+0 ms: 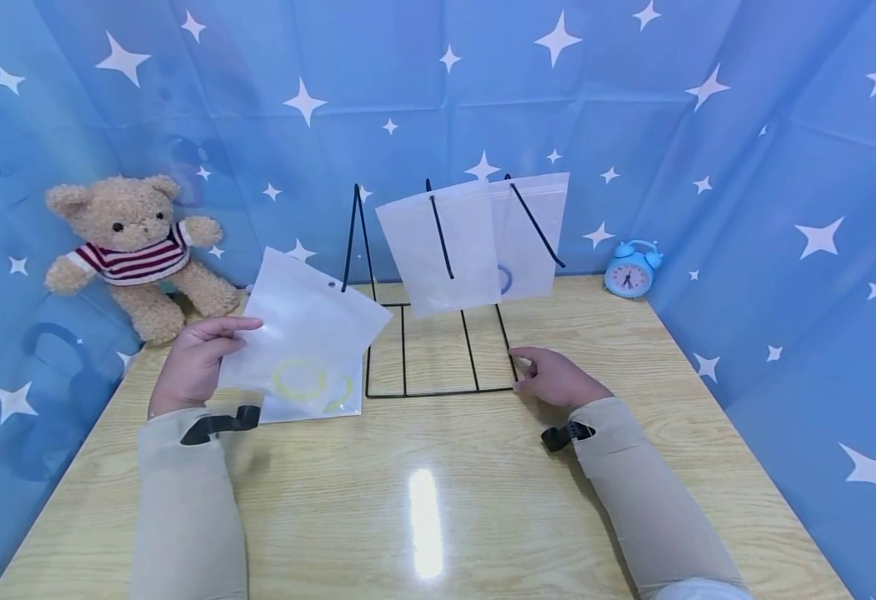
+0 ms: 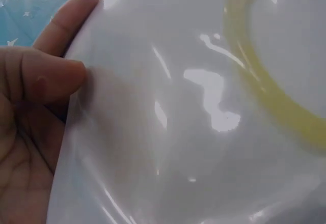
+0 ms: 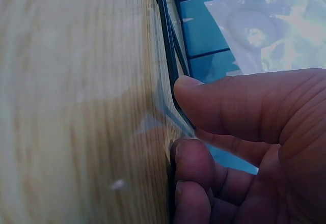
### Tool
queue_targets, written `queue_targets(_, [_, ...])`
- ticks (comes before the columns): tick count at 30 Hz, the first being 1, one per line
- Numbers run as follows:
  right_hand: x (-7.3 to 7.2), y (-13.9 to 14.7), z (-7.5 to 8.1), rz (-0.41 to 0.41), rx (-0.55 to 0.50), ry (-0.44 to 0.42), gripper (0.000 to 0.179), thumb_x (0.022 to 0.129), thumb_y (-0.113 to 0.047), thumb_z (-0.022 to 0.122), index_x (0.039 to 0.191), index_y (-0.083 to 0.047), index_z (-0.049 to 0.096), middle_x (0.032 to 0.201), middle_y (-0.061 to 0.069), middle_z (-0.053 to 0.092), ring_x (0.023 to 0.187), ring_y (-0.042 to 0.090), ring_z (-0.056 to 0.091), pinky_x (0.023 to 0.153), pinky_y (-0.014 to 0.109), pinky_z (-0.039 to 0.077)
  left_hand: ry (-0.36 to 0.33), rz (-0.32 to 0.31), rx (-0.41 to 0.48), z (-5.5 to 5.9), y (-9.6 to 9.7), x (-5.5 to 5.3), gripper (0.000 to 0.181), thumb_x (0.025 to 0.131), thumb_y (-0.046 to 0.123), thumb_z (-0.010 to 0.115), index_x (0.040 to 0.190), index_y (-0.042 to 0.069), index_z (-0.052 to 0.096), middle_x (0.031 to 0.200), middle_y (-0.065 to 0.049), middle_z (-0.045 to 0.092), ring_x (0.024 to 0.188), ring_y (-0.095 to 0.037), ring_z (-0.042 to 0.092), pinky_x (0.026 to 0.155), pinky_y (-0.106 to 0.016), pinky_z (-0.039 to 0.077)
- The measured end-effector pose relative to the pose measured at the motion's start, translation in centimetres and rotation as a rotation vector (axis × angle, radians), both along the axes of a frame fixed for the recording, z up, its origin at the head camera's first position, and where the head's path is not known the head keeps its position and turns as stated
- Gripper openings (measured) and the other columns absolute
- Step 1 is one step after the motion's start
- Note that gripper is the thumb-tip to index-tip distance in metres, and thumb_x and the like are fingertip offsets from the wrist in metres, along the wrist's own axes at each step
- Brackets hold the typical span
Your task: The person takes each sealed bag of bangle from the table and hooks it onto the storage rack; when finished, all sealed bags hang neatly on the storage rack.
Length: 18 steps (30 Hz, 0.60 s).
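My left hand pinches the left edge of a clear white zip bag, thumb on its front. A yellow ring shows through the plastic. The bag's punched hole is close beside the lower tip of the left hook on a black wire display rack. Below the held bag, the lower part of another clear bag shows, with a yellow curve in it. My right hand holds the front right corner of the rack's base, thumb against the wire in the right wrist view.
Two white zip bags hang on the middle hook and right hook; the right bag contains a blue ring. A teddy bear sits back left, a blue alarm clock back right. Starry blue cloth encloses the wooden table.
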State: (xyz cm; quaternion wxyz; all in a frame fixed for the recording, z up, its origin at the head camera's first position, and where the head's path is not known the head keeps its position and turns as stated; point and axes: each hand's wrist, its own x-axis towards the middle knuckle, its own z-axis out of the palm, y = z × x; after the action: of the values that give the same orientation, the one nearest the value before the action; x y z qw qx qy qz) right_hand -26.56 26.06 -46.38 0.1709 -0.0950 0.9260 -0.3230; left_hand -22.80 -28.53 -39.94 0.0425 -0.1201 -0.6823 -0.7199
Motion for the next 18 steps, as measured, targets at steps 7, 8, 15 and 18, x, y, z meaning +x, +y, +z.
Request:
queue_targets(7, [-0.1,0.0,0.0,-0.001,0.003,-0.001,0.07,0.1,-0.02,0.072,0.162,-0.013,0.043,0.078,0.004,0.054,0.066,0.021,0.046,0.06,0.035,0.042,0.054,-0.073,0.065,0.3,0.5,0.3,0.044,0.099,-0.019,0.046,0.115,0.003,0.082,0.12,0.01,0.077,0.115,-0.008,0.062,0.088,-0.017,0.054])
queue_targets(8, [-0.1,0.0,0.0,-0.003,0.005,-0.001,0.07,0.099,-0.02,0.073,0.162,-0.013,0.043,0.079,0.005,0.055,0.066,0.021,0.047,0.06,0.035,0.043,0.071,-0.085,0.066,0.4,0.6,0.3,0.045,0.099,-0.02,0.046,0.114,0.002,0.082,0.119,0.009,0.077,0.114,-0.008,0.062,0.088,-0.018,0.053])
queue_targets(15, [-0.1,-0.1,-0.1,-0.006,-0.005,-0.006,0.07,0.098,-0.019,0.073,0.162,-0.013,0.044,0.077,0.003,0.053,0.064,0.02,0.045,0.058,0.034,0.042,0.142,-0.162,0.116,0.7,1.3,0.3,0.051,0.097,-0.024,0.042,0.113,0.002,0.082,0.118,0.006,0.078,0.111,-0.009,0.065,0.086,-0.019,0.054])
queue_targets(18, [-0.1,0.0,0.0,-0.009,-0.019,-0.016,0.07,0.098,-0.018,0.073,0.162,-0.015,0.044,0.073,0.002,0.049,0.06,0.019,0.042,0.056,0.034,0.041,0.162,-0.181,0.13,0.7,1.5,0.3,0.051,0.097,-0.024,0.041,0.114,0.002,0.081,0.119,0.005,0.078,0.11,-0.01,0.066,0.086,-0.019,0.055])
